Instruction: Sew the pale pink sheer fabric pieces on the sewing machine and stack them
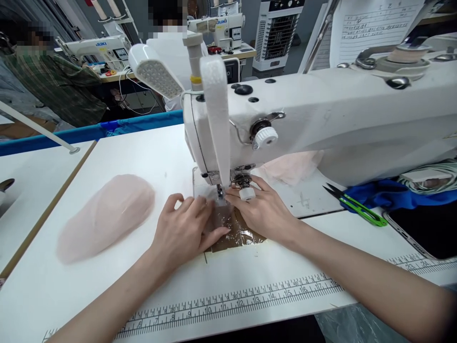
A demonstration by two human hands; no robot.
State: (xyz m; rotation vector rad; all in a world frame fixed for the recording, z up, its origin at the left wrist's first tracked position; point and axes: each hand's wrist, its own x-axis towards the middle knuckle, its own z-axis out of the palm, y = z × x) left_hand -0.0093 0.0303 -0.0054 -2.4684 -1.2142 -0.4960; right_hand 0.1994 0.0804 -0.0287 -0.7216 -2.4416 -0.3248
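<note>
The person's left hand (183, 224) is lying on the near side of the needle area with its thumb standing apart from its curled fingers, the fingertips pressing on a sheer pale fabric (223, 211). That fabric is sitting just in front of the presser foot (219, 191) of a white sewing machine (303, 105), between the two hands and over a shiny brown patch (246, 236) on the table (171, 295). The right hand (266, 209) is reaching in from the other side, its fingertips resting close beside the foot; whether they are pinching the fabric, I cannot tell. To the left, well apart from the hands, a sheer pink piece (107, 216) is lying on the tabletop, and another pink piece (291, 166) is lying behind the right hand, beneath the machine's arm. Farther right, green-handled snips (364, 209) are resting beside a blue cloth (385, 193), and a phone (426, 228) is lying near them
</note>
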